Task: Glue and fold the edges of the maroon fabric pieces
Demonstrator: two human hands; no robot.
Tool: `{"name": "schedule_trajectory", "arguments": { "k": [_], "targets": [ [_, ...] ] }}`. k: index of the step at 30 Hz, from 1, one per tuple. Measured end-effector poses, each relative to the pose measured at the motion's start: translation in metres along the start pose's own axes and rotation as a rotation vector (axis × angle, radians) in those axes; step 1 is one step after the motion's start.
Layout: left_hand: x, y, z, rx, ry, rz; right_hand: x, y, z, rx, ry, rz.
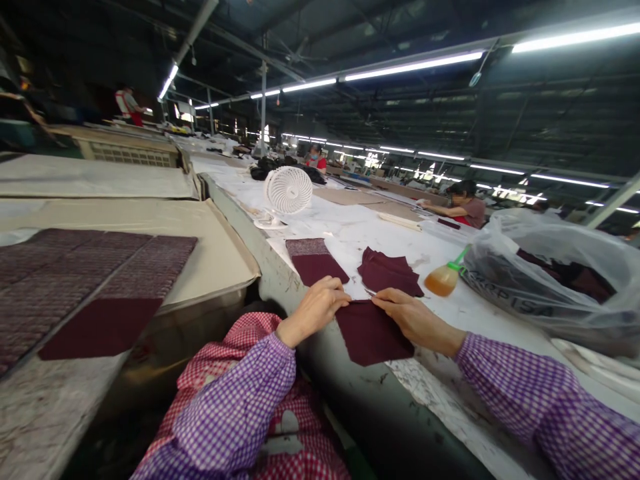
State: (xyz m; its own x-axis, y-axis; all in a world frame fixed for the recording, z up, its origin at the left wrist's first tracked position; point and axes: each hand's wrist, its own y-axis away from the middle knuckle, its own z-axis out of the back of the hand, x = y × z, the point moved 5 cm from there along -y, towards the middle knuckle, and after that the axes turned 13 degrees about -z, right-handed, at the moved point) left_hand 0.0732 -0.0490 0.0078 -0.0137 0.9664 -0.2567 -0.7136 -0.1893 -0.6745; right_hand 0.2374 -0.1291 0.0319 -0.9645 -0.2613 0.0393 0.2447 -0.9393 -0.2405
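A dark maroon fabric piece (371, 332) lies over the near edge of the long white table (465, 313). My left hand (316, 308) pinches its upper left corner with closed fingers. My right hand (410, 317) grips the upper right corner, fingers pressed on the cloth. Just beyond lie a stack of maroon pieces (389, 272) and another maroon stack (315, 261) with a patterned top.
An orange liquid bottle (444, 279) with a green nozzle lies beside a clear plastic bag (550, 273) of dark fabric. A small white fan (287, 192) stands farther back. To the left, a patterned maroon panel (85, 287) covers a lower bench. Other people work at distant tables.
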Motion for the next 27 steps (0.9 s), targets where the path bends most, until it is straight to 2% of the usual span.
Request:
{"name": "schedule_trajectory", "arguments": {
  "k": [5,14,23,27],
  "targets": [
    [0.006,0.01,0.006,-0.098,-0.004,0.025,0.002,-0.004,-0.003,0.088,0.078,-0.022],
    [0.01,0.013,0.008,-0.128,0.045,0.035,0.022,-0.016,-0.001,0.305,0.396,-0.063],
    [0.011,0.015,0.009,-0.133,0.04,-0.014,0.039,-0.03,0.005,0.387,0.564,-0.062],
    [0.014,0.018,0.013,-0.159,0.147,0.017,0.046,-0.038,0.003,0.398,0.6,-0.042]
  ]
}}
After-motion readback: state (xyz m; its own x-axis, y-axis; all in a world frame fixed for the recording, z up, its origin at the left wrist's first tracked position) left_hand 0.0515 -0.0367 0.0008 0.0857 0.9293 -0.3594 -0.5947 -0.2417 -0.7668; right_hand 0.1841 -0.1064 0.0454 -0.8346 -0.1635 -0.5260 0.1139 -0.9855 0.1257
